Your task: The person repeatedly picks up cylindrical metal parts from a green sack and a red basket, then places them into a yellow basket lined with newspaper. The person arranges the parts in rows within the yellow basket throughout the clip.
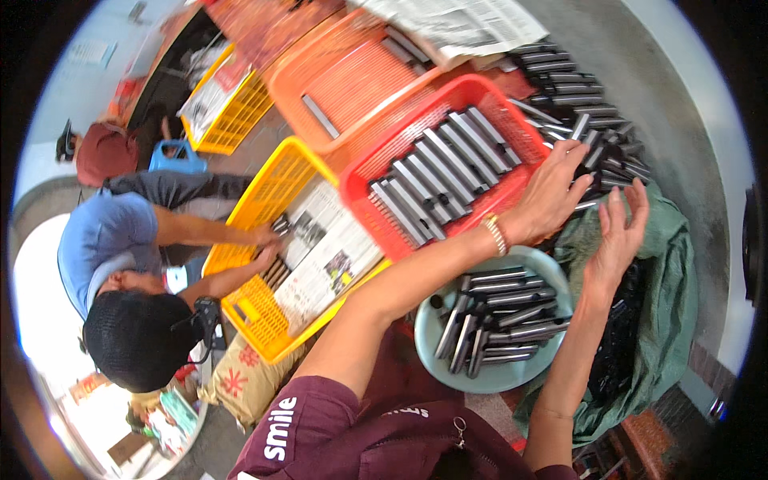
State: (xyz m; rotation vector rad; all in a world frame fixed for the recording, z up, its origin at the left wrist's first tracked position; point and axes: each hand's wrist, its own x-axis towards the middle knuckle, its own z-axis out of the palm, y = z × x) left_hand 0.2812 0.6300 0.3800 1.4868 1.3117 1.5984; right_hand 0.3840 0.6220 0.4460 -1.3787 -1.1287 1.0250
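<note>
Open gap between red basket (448,172) and metal-tube pile (592,120), bounded below by the tube-filled bowl (496,320); green sack (664,272) apparently blocks the right side.

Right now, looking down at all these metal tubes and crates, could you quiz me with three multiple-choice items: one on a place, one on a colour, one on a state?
1. Where is the left hand?
A. On the heap of metal tubes beyond the red crate
B. Inside the round basin
C. On the newspaper

2. What colour is the crate the co-worker's hands are in?
A. Blue
B. Yellow
C. Green

3. How is the right hand?
A. Clenched round a tube
B. Open, fingers spread, holding nothing
C. Flat in the basin

Answers:
1. A, its fingertips rest on the loose tubes right of the red crate.
2. B, the yellow crate lined with newspaper holds those hands.
3. B, the palm is open above the green cloth, beside the pale basin of tubes.
</note>
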